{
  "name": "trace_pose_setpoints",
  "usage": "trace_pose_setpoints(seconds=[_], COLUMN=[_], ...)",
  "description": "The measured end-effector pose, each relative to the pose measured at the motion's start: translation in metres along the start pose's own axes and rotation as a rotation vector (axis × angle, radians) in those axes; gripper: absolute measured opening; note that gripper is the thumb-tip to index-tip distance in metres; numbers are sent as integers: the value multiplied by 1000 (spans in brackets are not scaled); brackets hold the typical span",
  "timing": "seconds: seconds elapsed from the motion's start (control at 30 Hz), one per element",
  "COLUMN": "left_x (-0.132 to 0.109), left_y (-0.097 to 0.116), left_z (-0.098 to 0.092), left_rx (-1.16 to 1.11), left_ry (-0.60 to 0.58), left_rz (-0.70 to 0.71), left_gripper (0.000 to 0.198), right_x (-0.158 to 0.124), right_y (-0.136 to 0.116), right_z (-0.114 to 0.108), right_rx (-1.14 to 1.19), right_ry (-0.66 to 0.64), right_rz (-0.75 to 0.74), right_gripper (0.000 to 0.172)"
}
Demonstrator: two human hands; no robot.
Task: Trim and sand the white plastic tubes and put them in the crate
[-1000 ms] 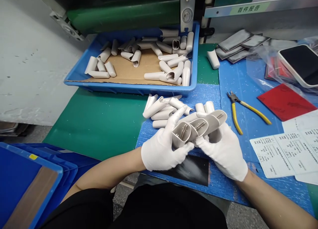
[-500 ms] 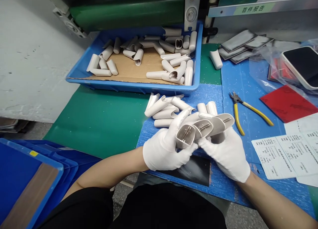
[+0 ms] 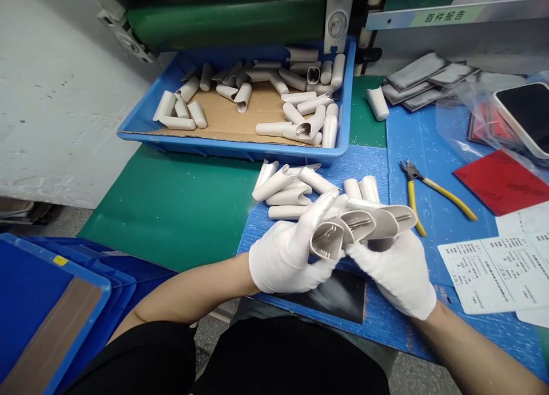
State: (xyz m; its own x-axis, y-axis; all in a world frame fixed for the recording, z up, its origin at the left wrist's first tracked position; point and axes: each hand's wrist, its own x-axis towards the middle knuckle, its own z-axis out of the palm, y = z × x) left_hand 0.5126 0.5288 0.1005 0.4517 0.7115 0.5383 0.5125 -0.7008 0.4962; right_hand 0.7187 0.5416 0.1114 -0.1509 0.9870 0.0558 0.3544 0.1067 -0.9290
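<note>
Several hollow white plastic shells [image 3: 359, 226] sit side by side in a row between my two hands, their open ends facing me and thin ribs showing inside. My left hand [image 3: 291, 252], in a white glove, is closed around the leftmost shell, thumb on top. On the other side my gloved right hand [image 3: 392, 266] grips the shells at the right end of the row; part of its fingers is hidden behind them. Just beyond the hands lies a loose pile of similar shells [image 3: 288, 196] on the blue mat [image 3: 364, 160]. Below my hands rests a black sanding sheet with whitish dust [image 3: 338, 298].
A blue tray [image 3: 240, 149] lined with cardboard holds more shells. Yellow-handled cutters [image 3: 418, 195], a red square sheet [image 3: 501, 180], printed papers [image 3: 480, 275], a phone [image 3: 525, 118] and dusty grey pads [image 3: 418, 72] lie to the right. Stacked blue bins [image 3: 47, 303] stand at lower left.
The held row of shells has shifted slightly right and tilted a little, with both hands still on it. The whole view has moved slightly.
</note>
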Motion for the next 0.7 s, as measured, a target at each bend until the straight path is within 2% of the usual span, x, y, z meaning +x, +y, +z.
trace_pose_setpoints(seconds=[0.27,0.47,0.53,0.63,0.7], left_x=[4,12,16,23,27], left_y=[4,4,3,5,8], left_z=[-4,-5,-5,-7,-10], left_rx=[-50,-6,42,-6,-62], left_ry=[-28,33,29,1,20], left_rz=[-69,-114,-142,-204,-241], left_gripper=[100,88,74,27,8], right_x=[0,-3,-3,-3,-2], right_y=[1,5,7,9,8], right_z=[1,5,5,4,2], right_rx=[42,148,195,175,108], right_ry=[15,44,43,6,12], right_rz=[12,-72,-104,-128,-129], right_gripper=[75,61,57,50,53])
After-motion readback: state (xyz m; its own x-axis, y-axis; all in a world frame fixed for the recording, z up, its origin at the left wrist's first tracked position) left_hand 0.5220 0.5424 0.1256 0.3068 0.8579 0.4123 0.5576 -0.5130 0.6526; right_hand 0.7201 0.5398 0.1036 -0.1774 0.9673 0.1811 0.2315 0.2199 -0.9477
